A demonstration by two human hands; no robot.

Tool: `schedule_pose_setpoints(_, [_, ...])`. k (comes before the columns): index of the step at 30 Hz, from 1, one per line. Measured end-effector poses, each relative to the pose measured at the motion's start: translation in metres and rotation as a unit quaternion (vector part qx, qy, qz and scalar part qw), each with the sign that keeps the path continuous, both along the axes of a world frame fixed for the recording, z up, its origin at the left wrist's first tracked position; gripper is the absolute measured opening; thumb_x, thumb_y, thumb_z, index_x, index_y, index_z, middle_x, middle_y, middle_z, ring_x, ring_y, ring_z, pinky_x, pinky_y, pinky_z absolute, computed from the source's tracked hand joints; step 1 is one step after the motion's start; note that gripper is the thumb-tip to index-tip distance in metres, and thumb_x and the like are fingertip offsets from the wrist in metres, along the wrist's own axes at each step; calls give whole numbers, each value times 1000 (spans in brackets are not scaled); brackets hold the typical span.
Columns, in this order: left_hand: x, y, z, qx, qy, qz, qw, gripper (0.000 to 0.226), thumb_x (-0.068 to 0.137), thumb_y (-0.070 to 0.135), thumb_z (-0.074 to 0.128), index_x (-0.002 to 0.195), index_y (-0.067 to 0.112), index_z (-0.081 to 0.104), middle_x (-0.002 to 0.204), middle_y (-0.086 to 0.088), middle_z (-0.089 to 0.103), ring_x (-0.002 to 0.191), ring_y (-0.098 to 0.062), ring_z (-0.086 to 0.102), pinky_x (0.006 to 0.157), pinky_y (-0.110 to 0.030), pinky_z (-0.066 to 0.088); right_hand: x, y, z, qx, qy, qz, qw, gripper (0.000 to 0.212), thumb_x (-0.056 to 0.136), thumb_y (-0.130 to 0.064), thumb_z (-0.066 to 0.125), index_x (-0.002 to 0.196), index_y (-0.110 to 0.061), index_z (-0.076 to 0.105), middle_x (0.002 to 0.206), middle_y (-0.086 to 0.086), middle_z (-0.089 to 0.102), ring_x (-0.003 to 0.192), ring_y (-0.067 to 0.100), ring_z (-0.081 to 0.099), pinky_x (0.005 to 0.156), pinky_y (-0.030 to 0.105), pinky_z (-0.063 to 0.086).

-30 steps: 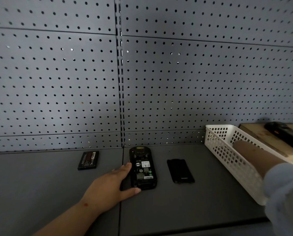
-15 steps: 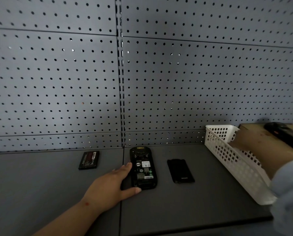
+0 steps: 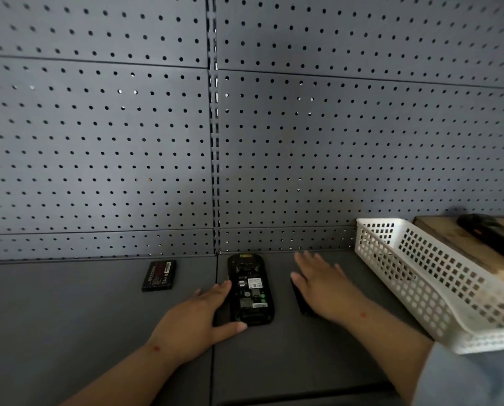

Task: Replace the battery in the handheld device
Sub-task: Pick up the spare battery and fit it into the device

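Handheld device [image 3: 249,289]: lies flat on the grey shelf [image 3: 98,332], back side up, its long axis running toward the pegboard wall [image 3: 303,142]. The battery bay is uncovered, with labels and contacts showing inside it.
Left hand [image 3: 196,320]: rests on the shelf against the device's left edge, fingers extended alongside it and thumb curled around its near end. It braces the device more than it grasps it.
Right hand [image 3: 322,284]: flat and spread, palm down, fingers slack and apart, just right of the device. It lies over a dark flat piece [image 3: 301,303], of which only the left edge shows. Whether the palm presses on that piece or sits just above it cannot be told. It grasps nothing that can be seen.
Battery [image 3: 159,275]: 1 black rectangular pack with printed text on top, lying loose on the shelf to the left of the device and nearer the wall, apart from both hands.
White basket [image 3: 438,276]: perforated plastic, on the shelf to the right of the right hand, angled away toward the wall.
Wooden box [image 3: 461,238]: behind the basket at the far right, with a dark object [image 3: 485,230] on top, too blurred to identify.
Sleeve [image 3: 464,379]: pale fabric on the right forearm at the lower right corner.
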State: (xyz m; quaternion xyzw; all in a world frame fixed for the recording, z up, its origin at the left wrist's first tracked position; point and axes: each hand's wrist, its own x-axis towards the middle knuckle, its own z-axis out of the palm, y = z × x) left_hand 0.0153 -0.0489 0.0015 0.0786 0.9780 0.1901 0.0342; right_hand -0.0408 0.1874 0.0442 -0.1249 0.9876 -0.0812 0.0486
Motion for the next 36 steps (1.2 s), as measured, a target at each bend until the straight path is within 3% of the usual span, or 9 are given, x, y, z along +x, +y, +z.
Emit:
schedule_pose_setpoints(5, [1, 0, 2, 5, -18, 5, 1000, 100, 57, 84, 34, 141, 40, 3, 154, 5, 13, 141, -21, 12, 113, -35, 19, 3, -5, -33, 9, -25, -4, 1000, 56, 99, -43, 14, 150, -23, 3, 161, -2, -1, 148, 17, -3, 120, 40, 3])
schedule_pose_setpoints(9, [3, -1, 7, 12, -12, -7, 1000, 112, 45, 90, 22, 142, 36, 7, 153, 5, 17, 141, -16, 11, 112, -30, 15, 2, -6, -39, 8, -18, -3, 1000, 55, 99, -42, 14, 150, -23, 2, 161, -2, -2, 148, 17, -3, 120, 39, 4])
schedule_pose_setpoints(11, [6, -2, 12, 47, 8, -13, 999, 106, 52, 91, 25, 141, 32, 19, 149, 6, 29, 138, -10, 22, 108, -21, 16, 1, -5, -41, 4, -12, -5, 1000, 55, 100, -41, 14, 150, -23, 2, 161, -2, -2, 148, 17, -2, 120, 38, 5])
schedule_pose_setpoints(14, [5, -10, 16, 130, 121, 68, 982, 73, 73, 76, 30, 125, 29, 51, 131, 6, 56, 119, -8, 50, 94, -20, 36, 2, -5, -42, 0, -6, -7, 1000, 54, 100, -40, 14, 150, -23, 3, 161, -2, -1, 148, 16, -1, 120, 37, 6])
schedule_pose_setpoints(16, [-5, -24, 13, 68, 214, 142, 964, 60, 82, 62, 37, 123, 21, 53, 128, -2, 58, 115, -17, 52, 94, -26, 40, 2, -6, -42, -3, -2, -7, 1000, 54, 100, -40, 15, 150, -23, 4, 161, -2, -1, 148, 16, -1, 120, 37, 6])
schedule_pose_setpoints(19, [-21, -50, 1, -21, 155, 263, 952, 70, 83, 55, 45, 136, 12, 31, 142, -13, 39, 130, -30, 36, 108, -41, 32, 3, -6, -42, -6, 4, -7, 1000, 54, 99, -40, 15, 150, -24, 5, 161, -2, 1, 148, 17, 0, 120, 37, 7])
schedule_pose_setpoints(21, [-27, -59, -4, 1, 97, 313, 945, 82, 78, 60, 49, 137, 8, 25, 140, -17, 40, 128, -33, 37, 107, -45, 33, 3, -6, -43, -7, 5, -8, 1000, 54, 100, -40, 15, 150, -24, 6, 161, -2, 1, 148, 16, 1, 120, 37, 7])
schedule_pose_setpoints(28, [-34, -58, -5, 59, 77, 350, 932, 58, 81, 46, 56, 119, 4, 42, 112, -20, 58, 98, -35, 57, 78, -42, 50, 3, -5, -44, -10, 7, -8, 1000, 54, 99, -41, 16, 150, -24, 6, 161, -3, 1, 148, 15, 1, 120, 36, 7])
schedule_pose_setpoints(36, [-26, -39, 9, 132, 123, 329, 927, 35, 79, 26, 60, 102, 2, 52, 101, -21, 61, 83, -32, 58, 62, -34, 44, 3, -5, -42, -13, 3, -10, 1000, 55, 99, -42, 16, 150, -25, 5, 161, -3, 1, 148, 15, 0, 120, 36, 6])
